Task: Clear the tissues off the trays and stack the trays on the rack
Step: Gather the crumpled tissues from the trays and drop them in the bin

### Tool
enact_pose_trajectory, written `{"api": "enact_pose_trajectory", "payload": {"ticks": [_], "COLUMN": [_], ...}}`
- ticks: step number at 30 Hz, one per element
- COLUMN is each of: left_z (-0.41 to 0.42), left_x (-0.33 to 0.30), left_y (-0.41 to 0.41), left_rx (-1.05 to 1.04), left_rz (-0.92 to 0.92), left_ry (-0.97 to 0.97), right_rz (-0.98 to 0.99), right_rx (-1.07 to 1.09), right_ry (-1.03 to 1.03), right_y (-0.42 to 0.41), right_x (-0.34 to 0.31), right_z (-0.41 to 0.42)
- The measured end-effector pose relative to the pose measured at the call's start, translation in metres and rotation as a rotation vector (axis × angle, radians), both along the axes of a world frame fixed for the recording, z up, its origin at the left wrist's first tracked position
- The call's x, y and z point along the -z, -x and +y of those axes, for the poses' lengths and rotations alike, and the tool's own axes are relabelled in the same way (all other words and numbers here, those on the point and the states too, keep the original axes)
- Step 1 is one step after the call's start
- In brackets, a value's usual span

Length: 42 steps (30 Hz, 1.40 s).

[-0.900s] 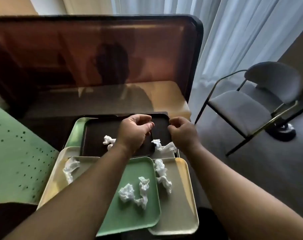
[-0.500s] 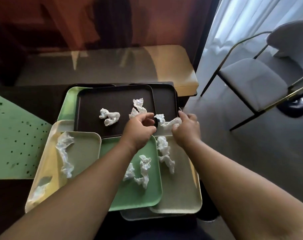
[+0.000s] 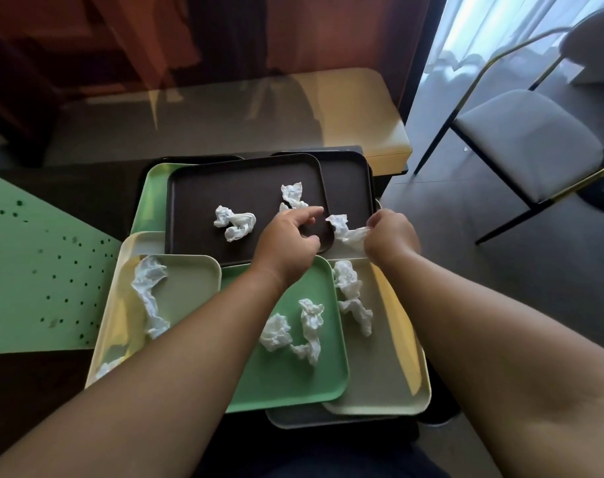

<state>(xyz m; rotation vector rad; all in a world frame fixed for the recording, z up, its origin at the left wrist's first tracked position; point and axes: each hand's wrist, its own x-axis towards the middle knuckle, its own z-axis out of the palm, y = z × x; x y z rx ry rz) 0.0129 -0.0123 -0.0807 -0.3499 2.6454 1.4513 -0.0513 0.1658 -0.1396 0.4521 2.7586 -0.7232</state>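
Observation:
Several overlapping trays lie in front of me. A dark brown tray (image 3: 204, 201) at the back carries two crumpled tissues (image 3: 234, 222). My left hand (image 3: 288, 241) hovers over its near right corner, fingers curled and apart, close to a tissue (image 3: 293, 194) but holding nothing. My right hand (image 3: 390, 238) pinches one end of a white tissue (image 3: 342, 227) lying over the edge of a second dark tray (image 3: 348, 181). A green tray (image 3: 293, 384) in the middle holds two tissues (image 3: 295, 331). Grey-beige trays left (image 3: 190, 281) and right (image 3: 379, 374) hold more tissues.
A green perforated panel (image 3: 34, 270) stands at the left. A glossy table surface with a cream edge (image 3: 362, 108) lies behind the trays. A grey chair with a black and gold frame (image 3: 524, 136) stands at the right on grey carpet.
The view tilted down and nearer to the trays. My right hand closed on the tissue's end by the second dark tray. My left hand opened slightly over the brown tray's corner.

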Motion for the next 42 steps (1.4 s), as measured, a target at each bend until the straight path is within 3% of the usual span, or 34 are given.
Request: {"api": "enact_pose_trajectory", "payload": {"ticks": [2,7,10,12,15,17,20,26,36,42], "left_z": [-0.008,-0.027,-0.052,-0.079,-0.125,-0.153,-0.18,-0.199,-0.192,-0.155], "left_x": [0.0,-0.009,-0.014,-0.012,-0.01,-0.015,-0.024,-0.018,-0.018,-0.009], "left_y": [0.001,-0.002,-0.007,-0.01,-0.02,-0.03,-0.051,-0.091,-0.096,-0.056], "left_rx": [-0.032,0.035,0.176,0.278,0.337,0.355,0.336,0.188,0.172,0.184], "left_rz": [0.005,0.074,0.142,0.249,0.303,0.332,0.396,0.371,0.366,0.342], "left_ry": [-0.026,-0.07,0.163,0.398,0.544,0.655,0.841,0.787,0.562,0.461], "right_rz": [0.064,0.214,0.198,0.196,0.172,0.177,0.14,0.022,-0.05,0.045], "right_rx": [0.034,-0.02,-0.146,-0.233,-0.288,-0.289,-0.362,-0.583,-0.743,-0.508], "right_ry": [0.089,0.597,0.816,0.875,0.917,0.814,0.474,0.036,-0.227,0.031], "right_y": [-0.002,-0.023,-0.041,-0.046,-0.048,-0.046,-0.038,-0.028,-0.02,-0.034], "right_x": [-0.004,-0.053,-0.083,-0.089,-0.086,-0.08,-0.067,-0.046,-0.025,-0.038], "right_z": [-0.005,-0.046,-0.077,-0.091,-0.106,-0.118,-0.14,-0.197,-0.213,-0.177]}}
